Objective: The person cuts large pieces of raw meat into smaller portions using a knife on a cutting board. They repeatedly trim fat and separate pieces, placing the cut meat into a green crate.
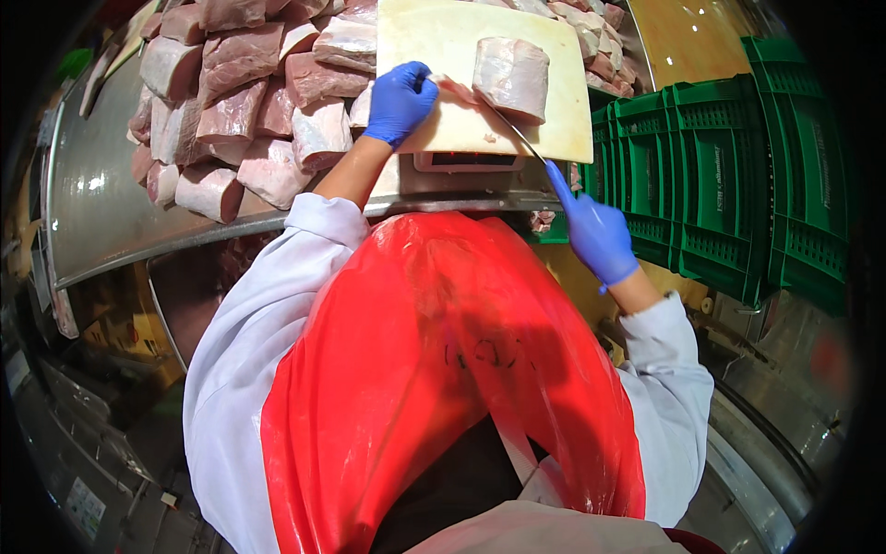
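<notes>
A thick piece of pale pink meat (512, 78) with a whitish outer layer sits on the cream cutting board (563, 138). My left hand (399, 106), in a blue glove, is closed at the board's left side and pinches a thin strip of meat (454, 90) that stretches toward the piece. In my blue-gloved right hand (598, 235) is a knife (519, 134), gripped by its blue handle, the index finger stretched along it. Its narrow blade points up and left, with the tip by the strip and the lower left of the piece. A small scrap lies below the blade.
Many cut meat pieces (245, 106) are heaped on the metal table (101, 198) left of the board. More meat (600, 42) lies behind its right edge. Green plastic crates (711, 180) stand at the right. A dark display (468, 159) shows under the board's front edge.
</notes>
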Action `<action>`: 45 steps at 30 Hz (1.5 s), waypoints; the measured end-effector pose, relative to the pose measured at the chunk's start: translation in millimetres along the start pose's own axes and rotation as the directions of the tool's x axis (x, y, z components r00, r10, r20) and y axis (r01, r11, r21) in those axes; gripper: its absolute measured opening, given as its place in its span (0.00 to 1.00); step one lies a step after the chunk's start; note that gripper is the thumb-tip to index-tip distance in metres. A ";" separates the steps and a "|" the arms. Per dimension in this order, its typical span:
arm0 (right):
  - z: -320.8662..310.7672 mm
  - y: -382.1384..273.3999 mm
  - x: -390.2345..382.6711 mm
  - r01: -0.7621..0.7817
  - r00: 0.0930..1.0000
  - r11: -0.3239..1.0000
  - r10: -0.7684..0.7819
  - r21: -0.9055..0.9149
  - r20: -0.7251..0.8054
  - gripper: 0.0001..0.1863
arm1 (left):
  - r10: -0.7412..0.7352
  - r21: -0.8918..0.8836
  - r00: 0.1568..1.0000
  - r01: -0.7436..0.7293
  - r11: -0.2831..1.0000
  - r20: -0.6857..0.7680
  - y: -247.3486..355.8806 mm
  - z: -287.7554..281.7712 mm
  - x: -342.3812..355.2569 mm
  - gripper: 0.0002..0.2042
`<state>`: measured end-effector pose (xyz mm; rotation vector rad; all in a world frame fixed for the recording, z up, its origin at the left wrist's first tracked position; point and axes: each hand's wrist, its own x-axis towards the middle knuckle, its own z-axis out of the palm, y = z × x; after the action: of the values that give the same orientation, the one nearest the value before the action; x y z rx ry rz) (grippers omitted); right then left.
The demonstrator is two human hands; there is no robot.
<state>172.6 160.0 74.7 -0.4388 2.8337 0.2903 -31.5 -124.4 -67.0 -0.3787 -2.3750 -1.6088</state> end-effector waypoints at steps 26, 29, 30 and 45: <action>126.9 47.0 -129.2 -0.175 0.743 0.181 0.669 0.968 0.009 0.43 | 0.455 -0.118 0.739 -0.462 0.879 0.497 147.7 244.7 -11.1 0.20; 136.5 54.7 -140.8 -0.167 0.733 0.146 0.679 0.975 0.024 0.43 | 0.442 -0.280 0.439 -0.386 0.879 0.782 163.4 207.5 56.1 0.28; 142.1 54.6 -148.4 -0.180 0.708 0.133 0.706 0.975 0.034 0.44 | 0.435 -0.212 0.333 -0.535 0.818 0.837 175.1 175.9 82.7 0.32; 148.0 77.6 -118.2 -0.125 0.785 0.113 0.618 0.986 0.028 0.44 | -0.237 0.607 0.709 -0.328 0.724 0.665 122.6 83.7 94.2 0.36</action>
<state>289.5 298.9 -19.9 0.6527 2.6592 -1.6837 -81.9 4.4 41.6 -1.0247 -3.2476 -0.3894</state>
